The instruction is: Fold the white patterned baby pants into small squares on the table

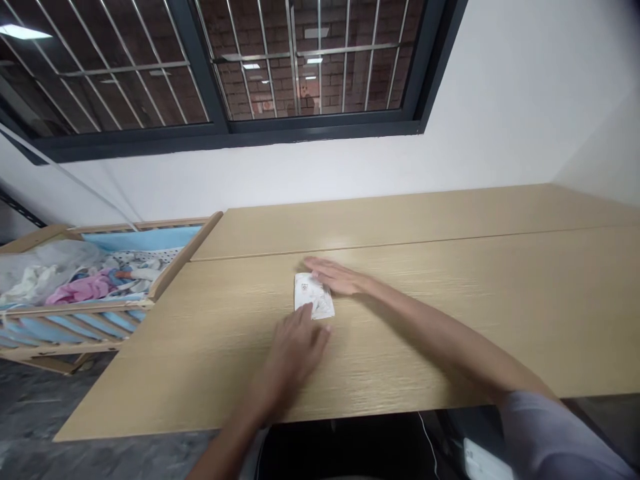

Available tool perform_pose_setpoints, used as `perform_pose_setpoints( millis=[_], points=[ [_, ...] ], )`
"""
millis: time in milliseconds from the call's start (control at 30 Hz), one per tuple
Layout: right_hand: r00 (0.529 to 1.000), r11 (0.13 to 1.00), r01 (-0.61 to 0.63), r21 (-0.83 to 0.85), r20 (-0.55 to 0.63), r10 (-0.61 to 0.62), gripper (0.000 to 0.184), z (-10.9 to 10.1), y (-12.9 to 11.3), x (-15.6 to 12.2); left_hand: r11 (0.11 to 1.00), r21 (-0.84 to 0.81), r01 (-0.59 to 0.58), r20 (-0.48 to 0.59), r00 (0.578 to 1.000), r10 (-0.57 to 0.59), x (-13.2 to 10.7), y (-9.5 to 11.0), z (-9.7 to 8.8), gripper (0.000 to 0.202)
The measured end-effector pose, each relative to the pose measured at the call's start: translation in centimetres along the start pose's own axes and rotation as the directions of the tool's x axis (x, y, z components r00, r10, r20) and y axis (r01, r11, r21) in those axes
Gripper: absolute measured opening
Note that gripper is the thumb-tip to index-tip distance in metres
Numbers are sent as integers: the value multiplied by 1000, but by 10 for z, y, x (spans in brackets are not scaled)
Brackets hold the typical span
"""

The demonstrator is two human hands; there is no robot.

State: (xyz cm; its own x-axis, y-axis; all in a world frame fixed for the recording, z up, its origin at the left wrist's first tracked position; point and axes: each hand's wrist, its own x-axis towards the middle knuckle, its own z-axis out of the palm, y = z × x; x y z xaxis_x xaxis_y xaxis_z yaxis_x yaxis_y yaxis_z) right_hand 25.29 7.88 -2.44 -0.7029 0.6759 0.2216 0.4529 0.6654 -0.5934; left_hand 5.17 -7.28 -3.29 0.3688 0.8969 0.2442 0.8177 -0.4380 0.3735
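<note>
A small white rectangular packet (306, 289) with faint printing lies flat on the wooden table (425, 300). I cannot make out what it is. My right hand (337, 275) reaches in from the right, palm down with fingers stretched out, and overlaps the packet's upper right corner. At its lower edge is my left hand (296, 343), slightly blurred. The left fingertips reach onto or just over the packet, and the thumb stands apart to the right. Neither hand is closed around anything.
Left of the table stands a wooden crib (185, 257) with blue lining, holding clothes and a clear plastic bag. A seam runs along the tabletop. Behind rises a white wall (320, 170) under a barred window (320, 125). A dark seat and a white cable are below the front edge.
</note>
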Motion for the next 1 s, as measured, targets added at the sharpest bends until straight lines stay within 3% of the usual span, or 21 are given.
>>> perform_pose_setpoints(
  millis=[100, 200, 300, 500, 667, 800, 900, 1000],
  points=[
    [976, 994, -108, -30, -195, 101, 57, -13, 1, -4, 995, -51, 85, 24, 996, -84, 17, -13, -35, 45],
    [959, 985, -164, -55, -242, 146, 53, -14, 4, -5, 967, 115, 229, 135, 960, -244, 39, -26, -49, 46],
    [965, 982, -176, -63, -207, 160, 48, -2, 6, -4, 932, 231, 281, 208, 921, -329, 63, -37, -42, 54],
    [957, 978, -194, -76, -233, 172, 31, 18, 4, -5, 946, 226, 233, 225, 932, -284, 90, -43, -21, 42],
    [938, 966, -246, -82, -272, 216, 26, 23, -17, -11, 973, 144, 178, 194, 960, -204, 83, -42, -23, 34],
    [907, 946, -301, -121, -342, 246, 23, 33, -46, -13, 983, 83, 164, 136, 975, -175, 67, -38, -33, 28],
    [900, 953, -294, -81, -360, 247, 17, 44, -80, -16, 987, 43, 155, 101, 982, -158, 44, -33, -56, 25],
    [891, 959, -278, 50, -359, 277, 10, 59, -125, -21, 988, -14, 153, 69, 986, -151, 5, -30, -93, 34]
  ],
)
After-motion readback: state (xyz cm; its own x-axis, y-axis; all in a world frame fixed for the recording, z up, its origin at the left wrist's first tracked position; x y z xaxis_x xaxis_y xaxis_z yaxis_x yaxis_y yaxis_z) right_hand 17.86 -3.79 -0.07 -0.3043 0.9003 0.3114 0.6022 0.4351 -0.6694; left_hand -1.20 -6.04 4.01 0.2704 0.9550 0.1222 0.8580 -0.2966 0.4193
